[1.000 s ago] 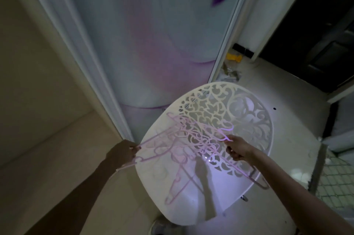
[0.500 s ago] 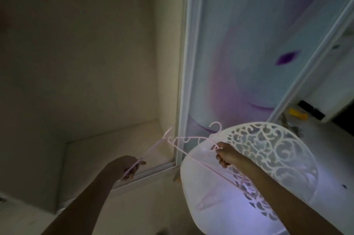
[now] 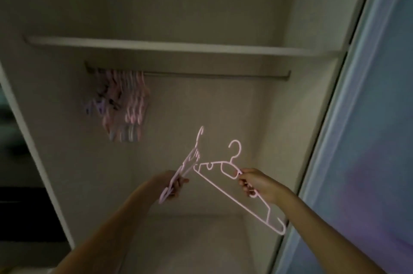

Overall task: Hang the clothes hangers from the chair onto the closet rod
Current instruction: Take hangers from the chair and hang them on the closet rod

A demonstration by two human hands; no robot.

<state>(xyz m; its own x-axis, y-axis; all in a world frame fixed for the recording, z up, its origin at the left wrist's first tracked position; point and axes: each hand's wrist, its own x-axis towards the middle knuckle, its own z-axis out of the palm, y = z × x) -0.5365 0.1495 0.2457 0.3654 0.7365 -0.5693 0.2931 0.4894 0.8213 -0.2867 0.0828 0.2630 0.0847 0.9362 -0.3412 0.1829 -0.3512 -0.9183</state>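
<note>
Closet (image 3: 201, 16): shelf (image 3: 178, 47) above, rod (image 3: 212, 75) beneath it. A blurred cluster of hangers (image 3: 125, 104) hangs at the rod's left end. Below the rod, well apart from it, the right hand (image 3: 257, 184) grips a pink hanger (image 3: 225, 167), hook up. The left hand (image 3: 171, 185) grips a second hanger (image 3: 190, 159), seen edge-on.

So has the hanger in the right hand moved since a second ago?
Yes. The pink hanger in the right hand left the chair and now rises inside the closet, below the closet rod.
</note>
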